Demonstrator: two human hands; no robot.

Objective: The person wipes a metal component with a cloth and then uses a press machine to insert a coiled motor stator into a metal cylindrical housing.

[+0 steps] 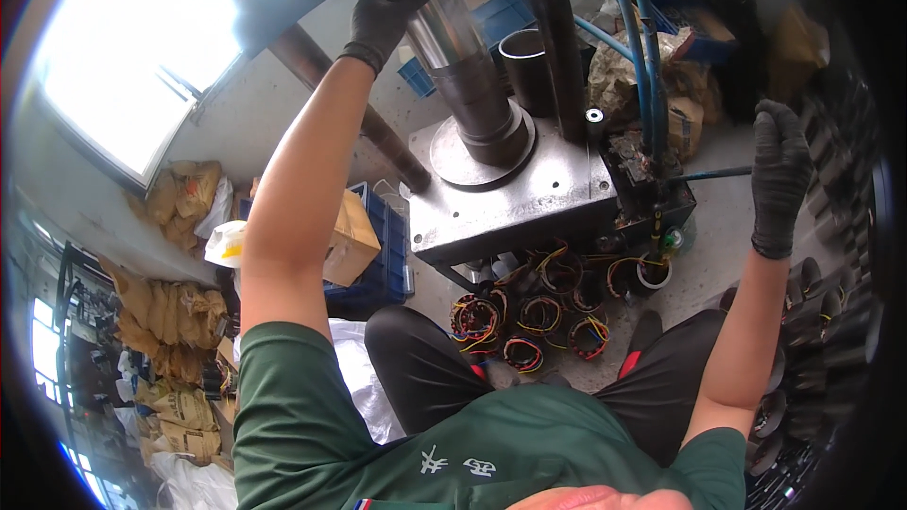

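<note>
My left hand (383, 21), in a dark glove, is closed at the upper rim of a shiny metal cylinder (442, 24). The cylinder stands upright on a darker stepped shaft with a round base plate (518, 149). Below it lies the flat steel bed (453, 219) of a press-like machine with thick posts (553, 47). Out to the right, my gloved right hand (782, 175) is closed at the end of a thin dark lever (715, 173) that comes from the machine's side. The glove hides the lever's tip.
Several wire-wound rings (522, 353) stand on the floor under the machine. A dark hollow cylinder (529, 61) stands behind the shaft. Blue hoses (644, 47) run down at its right. A blue crate (389, 260) with a cardboard box (353, 241) sits at left; rows of metal cylinders (836, 307) stand at right.
</note>
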